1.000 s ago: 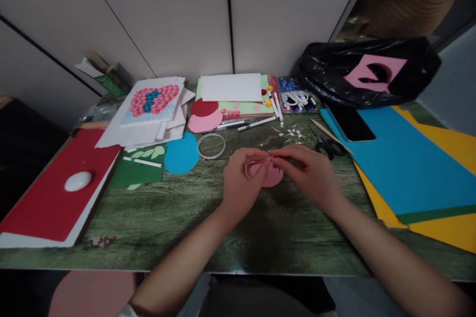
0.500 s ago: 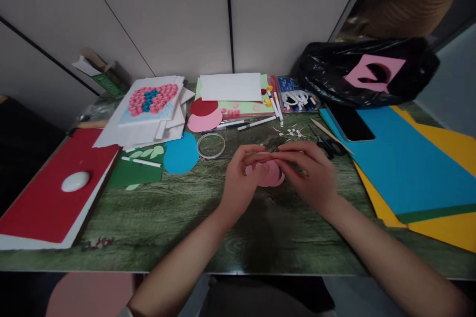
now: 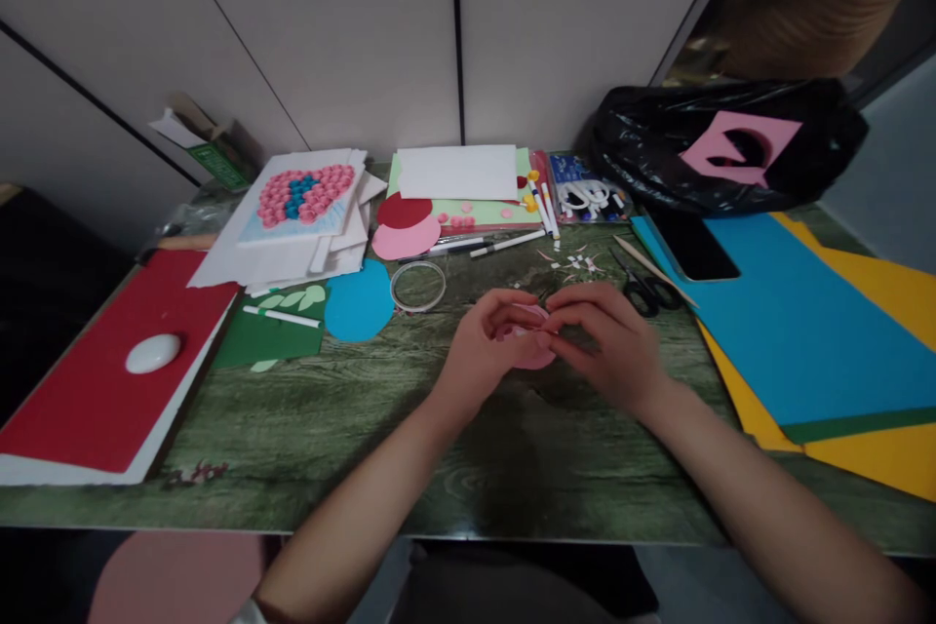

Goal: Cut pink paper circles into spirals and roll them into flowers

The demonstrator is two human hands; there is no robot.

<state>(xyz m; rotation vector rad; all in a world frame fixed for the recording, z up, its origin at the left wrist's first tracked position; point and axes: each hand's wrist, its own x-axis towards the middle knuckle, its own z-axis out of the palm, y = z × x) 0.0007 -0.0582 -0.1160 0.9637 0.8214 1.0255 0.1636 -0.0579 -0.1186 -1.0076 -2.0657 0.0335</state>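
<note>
My left hand [image 3: 493, 341] and my right hand [image 3: 610, 336] meet over the middle of the table. Both have their fingertips closed on a piece of pink paper [image 3: 536, 358], roughly round, with a narrow edge running up between the fingers. Much of the paper is hidden behind the fingers, and its lower rim shows below them. Black scissors [image 3: 650, 294] lie just beyond my right hand, beside a wooden stick [image 3: 652, 268]. Small paper scraps [image 3: 575, 263] are scattered past the fingertips. A roll of tape [image 3: 417, 286] lies beyond my left hand, touching a blue paper circle [image 3: 358, 300].
At the left are red sheets [image 3: 109, 380] with a white oval object [image 3: 153, 353] on top, and a picture with pink and blue paper rosettes [image 3: 305, 195]. A phone [image 3: 698, 249] rests on blue sheets [image 3: 819, 331] at right, near a black plastic bag [image 3: 629, 136].
My fingertips have come slightly lower and toward me, and the left thumb now presses against the right fingers. More of the pink paper shows between the hands. The camera view has shifted slightly.
</note>
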